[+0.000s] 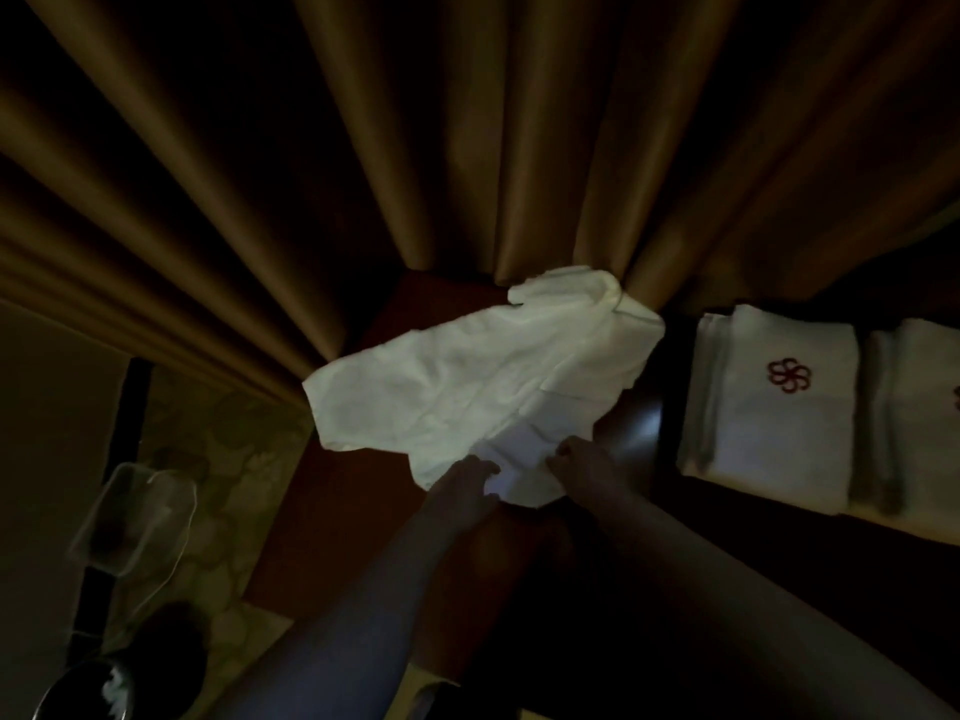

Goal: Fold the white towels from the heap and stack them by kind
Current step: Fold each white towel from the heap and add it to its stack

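Two hands at the near edge of one loose white towel (467, 387), spread crumpled on the dark table (631, 428). Left hand (465, 483) and right hand (584, 462) each pinch the near hem, close together. Folded stack with red emblem (774, 402) right of it, second stack (919, 423) beside. Brown curtain (363, 148) behind.

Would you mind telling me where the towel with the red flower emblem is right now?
In the head view, the emblem towel lies folded at the right, on the dark surface beside the loose towel that both hands grip.
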Tool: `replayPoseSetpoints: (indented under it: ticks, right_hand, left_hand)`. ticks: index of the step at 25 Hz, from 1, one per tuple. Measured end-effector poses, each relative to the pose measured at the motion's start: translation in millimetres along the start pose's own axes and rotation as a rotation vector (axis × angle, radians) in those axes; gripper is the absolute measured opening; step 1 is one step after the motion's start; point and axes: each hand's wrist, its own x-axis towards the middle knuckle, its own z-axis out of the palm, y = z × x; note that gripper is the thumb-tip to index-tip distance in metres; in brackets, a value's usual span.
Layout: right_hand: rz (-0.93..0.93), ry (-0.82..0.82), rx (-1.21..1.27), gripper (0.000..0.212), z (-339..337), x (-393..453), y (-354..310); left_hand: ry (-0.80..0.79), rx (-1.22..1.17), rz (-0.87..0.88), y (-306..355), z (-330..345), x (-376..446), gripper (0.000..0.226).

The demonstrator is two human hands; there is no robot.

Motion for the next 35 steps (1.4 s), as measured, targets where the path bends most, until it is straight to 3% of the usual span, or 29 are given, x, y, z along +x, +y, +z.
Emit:
replayPoseSetpoints:
  ticks: [2, 5, 6, 9, 14, 16, 21, 25, 29, 35]
  right_hand:
    - [0.025, 0.130, 0.052, 0.019, 25.3, 8.6, -0.4]
    - [0.405, 0.238, 0.295, 0.058, 35.5, 9.3, -1.9]
    - [0.476, 0.246, 0.383, 0.062, 37.9, 11.9, 1.4]
    - [0.480, 0.204, 0.569, 0.046, 40.8, 19.6, 6.8]
    - [0.466, 0.352, 0.874, 0.029, 34.8, 15.6, -0.2]
    - [0.451, 0.374, 0.906, 0.032, 29.6, 12.1, -7.2]
    - [0.294, 0.492, 0.839, 0.026, -20.0, -1.8, -37.6]
    - [0.169, 0.582, 1.001, 0.045, -70.3, -12.8, -63.0]
    - [-0.045, 0.434, 1.051, 0.016, -118.2, -38.2, -71.1]
    - [-0.183, 0.316, 1.006, 0.038, -173.6, -91.0, -59.2]
  left_hand:
    - [-0.025, 0.036, 0.051, -13.1, 9.2, 1.3, 0.059]
    - [0.014, 0.110, 0.119, -24.2, 16.1, 7.3, 0.066]
    - [0.024, 0.136, 0.143, -25.7, 16.7, 9.7, 0.065]
    - [0.070, 0.164, 0.214, -29.7, 19.3, 18.6, 0.052]
    - [0.132, 0.377, 0.441, -28.7, 13.4, 29.7, 0.024]
    - [0.157, 0.272, 0.443, -22.5, -0.9, 32.6, 0.023]
    - [0.204, -0.272, 0.292, 9.1, -50.8, 14.1, 0.010]
    - [0.304, -0.455, 0.362, 47.9, -88.4, -10.0, 0.007]
    - [0.372, -0.641, 0.409, 92.2, -120.2, -35.6, 0.010]
    - [0.460, -0.861, 0.336, 152.2, -160.9, -72.7, 0.019]
